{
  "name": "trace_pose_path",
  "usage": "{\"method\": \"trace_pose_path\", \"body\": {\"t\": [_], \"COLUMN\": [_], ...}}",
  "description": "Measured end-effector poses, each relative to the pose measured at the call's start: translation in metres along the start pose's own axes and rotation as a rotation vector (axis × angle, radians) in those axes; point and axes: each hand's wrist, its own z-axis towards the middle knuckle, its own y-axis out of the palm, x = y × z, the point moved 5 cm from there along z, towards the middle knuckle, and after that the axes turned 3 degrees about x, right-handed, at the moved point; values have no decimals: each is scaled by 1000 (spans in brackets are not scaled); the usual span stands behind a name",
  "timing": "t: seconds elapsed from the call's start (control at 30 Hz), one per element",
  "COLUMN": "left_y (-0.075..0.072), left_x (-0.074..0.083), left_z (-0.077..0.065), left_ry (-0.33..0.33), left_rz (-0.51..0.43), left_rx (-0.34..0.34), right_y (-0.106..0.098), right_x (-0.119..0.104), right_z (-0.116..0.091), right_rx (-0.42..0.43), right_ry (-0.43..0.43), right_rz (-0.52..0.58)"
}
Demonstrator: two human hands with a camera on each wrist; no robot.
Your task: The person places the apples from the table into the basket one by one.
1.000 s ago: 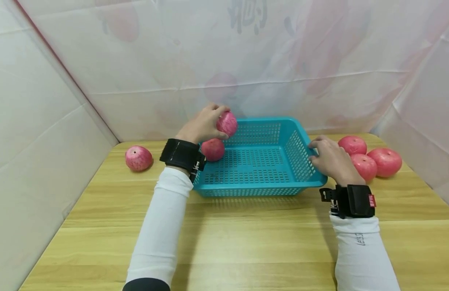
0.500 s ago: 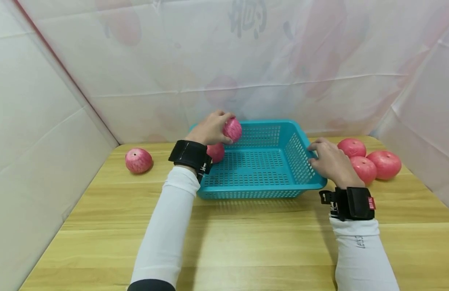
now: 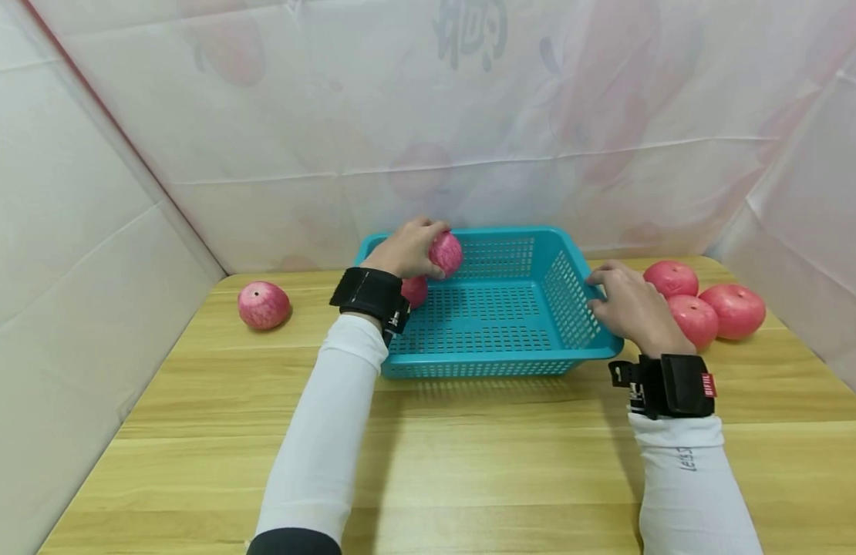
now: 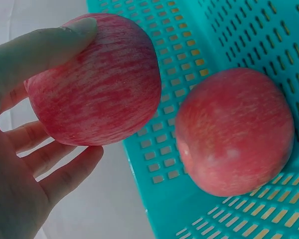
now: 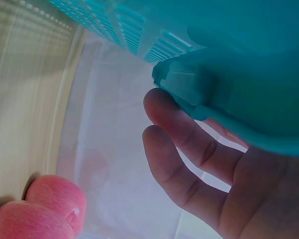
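Well apart, both hands are occupied: the left hand [image 3: 409, 248] holds an apple [image 3: 446, 254] between thumb and fingers over the left end of the blue basket [image 3: 504, 357], and the right hand [image 3: 632, 304] grips that basket's right rim. A second apple [image 4: 234, 132] lies inside the basket at its left end. On the wood-grain table [image 3: 504, 470], pale yellow with darker streaks, a lone apple [image 3: 264, 305] sits left of the basket, and three apples [image 3: 693, 320] cluster to its right. Creased whitish cloth [image 3: 296, 131] with faded pink patches stands behind the table, with a plainer pale panel [image 3: 74, 231] on the left. Large grey writing [image 3: 472, 31] near the top of the cloth is too faint to read. A red tag [image 3: 709, 385] with white letters is on the right black wristband [image 3: 681, 385]; small dark lettering [image 3: 688, 460] runs along the white right sleeve [image 3: 692, 493]. Neither can be read with certainty.
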Motion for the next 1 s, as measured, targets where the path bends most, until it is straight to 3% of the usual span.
{"method": "trace_pose_path", "body": {"t": [0.47,1.0], "left_y": [16,33], "left_x": [-5,-8], "left_z": [7,9], "left_ry": [-17,-26], "left_rz": [32,-4], "left_rx": [-44,-64], "right_y": [0,1], "right_x": [0,-4], "right_z": [0,0], "right_rx": [-4,5], "right_ry": [2,-18], "right_rz": [4,4]}}
